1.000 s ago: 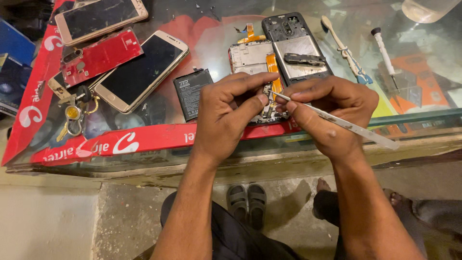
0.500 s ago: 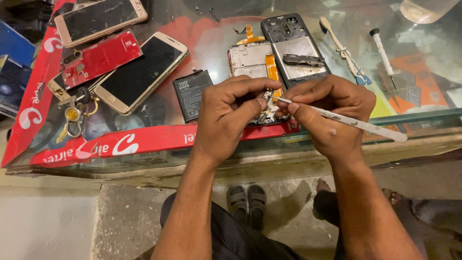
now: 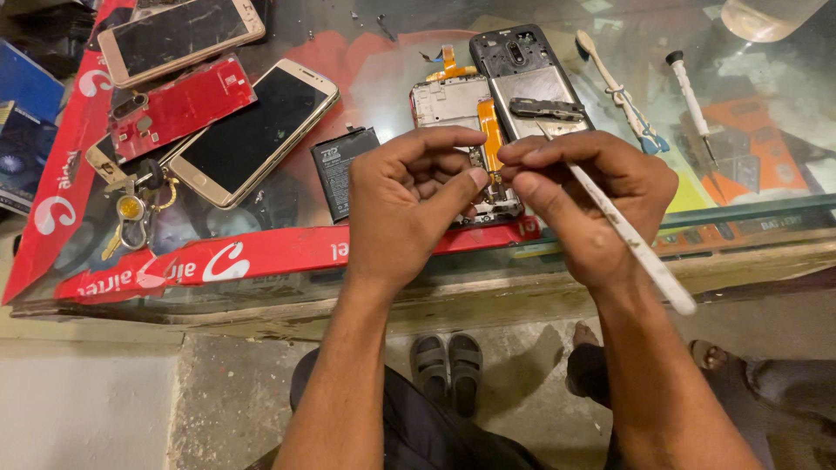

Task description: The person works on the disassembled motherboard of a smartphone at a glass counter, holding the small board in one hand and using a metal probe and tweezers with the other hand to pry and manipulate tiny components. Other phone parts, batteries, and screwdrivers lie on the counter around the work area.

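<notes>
An opened smartphone with its back cover off, showing a silver metal shield and an orange ribbon cable [image 3: 463,130], lies flat on the glass counter top [image 3: 383,78], near the counter's front edge and straight ahead of the person. Its lower end is hidden behind both hands. The left hand [image 3: 409,204] hovers over that lower end with fingers curled and the thumb pressed toward the fingertips, pinching at something too small to make out. The right hand [image 3: 592,200] is closed in a pen-like pinch on a thin white-handled pointed tool [image 3: 623,228], its metal tip rising just above the fingers and its long handle slanting down past the wrist, beyond the counter edge.

Touching the opened phone on its right lies a black plastic back housing with camera holes [image 3: 522,74]. Just left of the hands sits a flat black rectangular phone battery [image 3: 338,170]. Farther left lie a gold-framed smartphone with a dark screen [image 3: 252,130], a red circuit-printed back panel [image 3: 178,106], and a second gold-framed phone [image 3: 178,35]. A bunch of brass keys [image 3: 131,213] rests near the left edge. To the right lie a cream plastic pry tool [image 3: 614,91] and a white-handled screwdriver [image 3: 692,100]. Below, on the floor, stands a pair of grey sandals [image 3: 446,365].
</notes>
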A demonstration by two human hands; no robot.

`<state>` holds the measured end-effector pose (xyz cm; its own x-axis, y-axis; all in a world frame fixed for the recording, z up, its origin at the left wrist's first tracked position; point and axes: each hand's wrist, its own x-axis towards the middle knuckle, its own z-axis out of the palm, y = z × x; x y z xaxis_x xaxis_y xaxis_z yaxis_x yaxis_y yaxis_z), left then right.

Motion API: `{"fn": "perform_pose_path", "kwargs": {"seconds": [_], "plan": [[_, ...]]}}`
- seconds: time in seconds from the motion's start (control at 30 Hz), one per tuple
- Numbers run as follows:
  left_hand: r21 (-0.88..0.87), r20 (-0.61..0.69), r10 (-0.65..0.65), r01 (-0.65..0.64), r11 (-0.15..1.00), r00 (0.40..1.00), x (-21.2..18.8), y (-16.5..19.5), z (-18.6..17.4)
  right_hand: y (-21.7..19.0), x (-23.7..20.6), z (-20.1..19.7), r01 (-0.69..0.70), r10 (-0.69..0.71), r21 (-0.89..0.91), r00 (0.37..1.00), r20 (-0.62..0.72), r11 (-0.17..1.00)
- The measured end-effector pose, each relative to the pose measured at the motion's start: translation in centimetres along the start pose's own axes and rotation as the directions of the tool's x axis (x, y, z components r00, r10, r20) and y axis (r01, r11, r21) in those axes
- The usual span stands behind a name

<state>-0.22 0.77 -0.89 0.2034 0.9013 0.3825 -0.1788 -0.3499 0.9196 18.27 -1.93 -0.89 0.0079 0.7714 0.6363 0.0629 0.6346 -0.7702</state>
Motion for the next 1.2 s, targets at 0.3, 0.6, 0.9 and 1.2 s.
{"fn": "perform_pose_path", "kwargs": {"seconds": [0.3,0.6,0.9,1.2], "plan": [[-0.142,-0.033,-0.013,0.008,0.990,0.999,0.3,-0.5,-0.2,1.6,-0.7,-0.3,-0.003,0.003,-0.008,0.998,-0.057,1.000],[-0.120,-0.015,0.014,-0.015,0.993,1.000,0.0,-0.3,-0.3,1.6,-0.7,-0.2,-0.011,0.004,-0.065,0.995,-0.095,0.998],[-0.076,0.005,0.044,-0.044,0.996,0.999,0.0,-0.3,-0.2,0.8,-0.3,0.1,-0.038,0.039,0.015,0.997,-0.071,0.999],[-0.040,-0.003,0.063,-0.063,0.997,0.998,-0.3,-0.3,-0.2,0.3,-0.3,-0.3,0.090,-0.090,0.010,0.996,0.023,0.996]]}}
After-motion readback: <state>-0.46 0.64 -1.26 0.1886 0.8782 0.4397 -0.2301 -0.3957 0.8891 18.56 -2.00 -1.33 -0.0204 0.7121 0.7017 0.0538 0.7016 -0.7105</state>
